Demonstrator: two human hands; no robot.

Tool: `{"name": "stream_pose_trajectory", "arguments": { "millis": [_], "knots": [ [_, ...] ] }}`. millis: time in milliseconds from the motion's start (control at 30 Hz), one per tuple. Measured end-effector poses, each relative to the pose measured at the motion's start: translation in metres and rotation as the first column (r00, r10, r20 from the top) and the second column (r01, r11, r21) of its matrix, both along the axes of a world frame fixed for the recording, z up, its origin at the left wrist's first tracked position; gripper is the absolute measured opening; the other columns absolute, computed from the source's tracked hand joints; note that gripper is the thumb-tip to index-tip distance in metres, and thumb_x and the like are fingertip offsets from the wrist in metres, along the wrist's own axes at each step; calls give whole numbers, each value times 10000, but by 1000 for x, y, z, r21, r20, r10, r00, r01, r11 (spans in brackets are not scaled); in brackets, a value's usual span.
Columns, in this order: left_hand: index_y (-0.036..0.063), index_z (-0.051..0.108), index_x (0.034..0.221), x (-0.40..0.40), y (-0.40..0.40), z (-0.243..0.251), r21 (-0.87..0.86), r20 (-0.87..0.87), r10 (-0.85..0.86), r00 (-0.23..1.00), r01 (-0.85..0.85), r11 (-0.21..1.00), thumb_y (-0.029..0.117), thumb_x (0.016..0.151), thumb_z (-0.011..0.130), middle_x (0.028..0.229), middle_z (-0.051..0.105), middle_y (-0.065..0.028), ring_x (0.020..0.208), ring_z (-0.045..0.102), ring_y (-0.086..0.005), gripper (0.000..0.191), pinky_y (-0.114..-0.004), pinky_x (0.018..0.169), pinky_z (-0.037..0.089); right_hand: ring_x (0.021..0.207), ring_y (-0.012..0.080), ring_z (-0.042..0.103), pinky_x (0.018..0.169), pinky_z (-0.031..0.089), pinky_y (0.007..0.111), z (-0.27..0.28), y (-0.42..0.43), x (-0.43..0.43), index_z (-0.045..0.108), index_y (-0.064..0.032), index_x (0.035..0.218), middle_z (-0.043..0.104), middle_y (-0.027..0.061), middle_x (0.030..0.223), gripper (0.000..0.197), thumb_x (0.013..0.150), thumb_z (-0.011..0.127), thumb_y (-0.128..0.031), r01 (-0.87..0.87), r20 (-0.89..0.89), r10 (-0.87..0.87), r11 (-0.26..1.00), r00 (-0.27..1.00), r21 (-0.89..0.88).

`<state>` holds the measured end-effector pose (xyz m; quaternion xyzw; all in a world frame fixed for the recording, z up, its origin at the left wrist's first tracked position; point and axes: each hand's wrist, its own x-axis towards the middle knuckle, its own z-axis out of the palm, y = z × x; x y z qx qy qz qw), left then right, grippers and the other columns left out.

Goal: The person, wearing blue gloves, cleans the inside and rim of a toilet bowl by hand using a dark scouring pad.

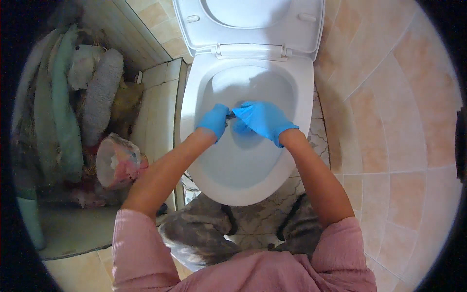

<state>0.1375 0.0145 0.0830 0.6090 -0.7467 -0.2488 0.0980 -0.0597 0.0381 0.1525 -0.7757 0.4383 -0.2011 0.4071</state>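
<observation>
Both hands wear blue disposable gloves and are held over the bowl of a white toilet (246,195). My left hand (215,121) has its fingers closed around a small dark object (231,115), mostly hidden by the glove. Close beside it on the right is my right hand (266,118), back upward, its fingertips reaching the same dark object. Whether those fingers grip it is hidden. Beneath the right hand a blue patch (242,127) shows in the bowl; I cannot tell if it is a reflection or a thing. The toilet seat and lid (251,33) are raised.
A tiled wall (372,138) runs close along the right. At left, past a tiled ledge (157,98), a recess holds rolled fabrics (65,106), a grey fluffy roll (104,96) and a tipped pail-like container (118,160) with pink and white scraps.
</observation>
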Motion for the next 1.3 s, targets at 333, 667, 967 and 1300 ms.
{"name": "stream_pose_trajectory", "arguments": {
  "millis": [333,667,967,1300],
  "knots": [
    [53,627,961,-51,83,-53,678,221,-746,628,451,580,197,799,485,992,611,-164,913,579,-341,260,-425,798,458,761,341,583,719,444,428,-2,-12,-18,619,-60,833,619,164,810,243,807,506,-273,39,115,-48,996,992,79],
    [110,627,977,79,-13,-115,536,655,-559,508,210,818,224,797,513,1002,616,-91,902,586,-274,242,-380,777,459,829,299,585,706,464,406,3,2,0,610,-128,948,613,117,876,195,788,549,-221,-173,-248,121,964,961,-201],
    [17,640,898,-62,69,-57,796,9,-910,414,548,257,175,716,505,942,616,-186,808,590,-313,276,-419,676,445,777,303,577,736,435,371,16,-7,-25,608,-63,857,629,119,827,270,835,483,-302,-10,-7,10,996,1000,-86],
    [97,635,913,-19,-64,-32,263,145,153,977,-187,946,254,755,587,957,634,-117,744,635,-273,228,-380,624,508,783,275,591,752,438,349,-8,-15,-20,610,-67,881,640,101,816,303,856,453,-325,23,-22,-28,975,999,-220]
  ]
}}
